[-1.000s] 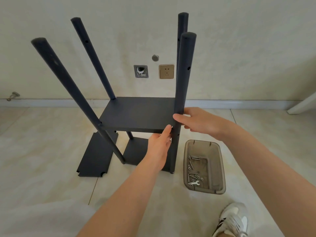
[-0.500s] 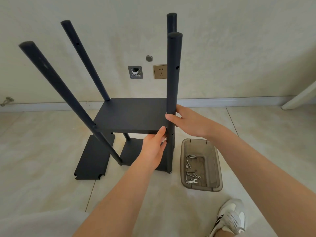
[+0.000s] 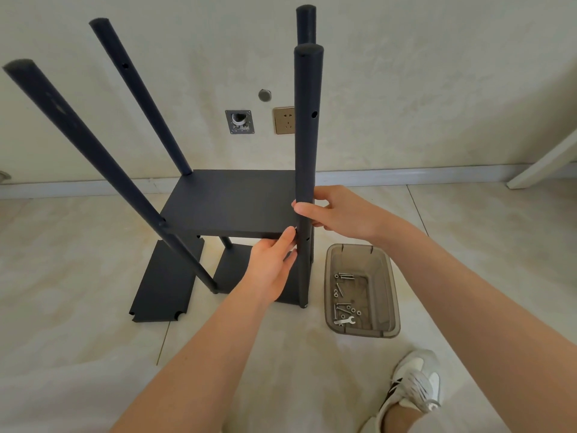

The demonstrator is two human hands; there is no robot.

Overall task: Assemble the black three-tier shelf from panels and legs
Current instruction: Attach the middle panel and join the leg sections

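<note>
While the right hand (image 3: pixel 340 217) is gripping the black tubular leg (image 3: pixel 307 135) mid-frame, the straight-fingered left hand (image 3: pixel 271 270) is pressing a corner of the black flat panel (image 3: pixel 231 204) to it, likely aligning holes, with bolting probably coming next.

Cream wall (image 3: pixel 406 73), gold socket (image 3: pixel 283 120), tiled floor (image 3: pixel 62 260)

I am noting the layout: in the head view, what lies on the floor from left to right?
From left: loose black panel → near right leg → tray with screws → white shoe.
</note>
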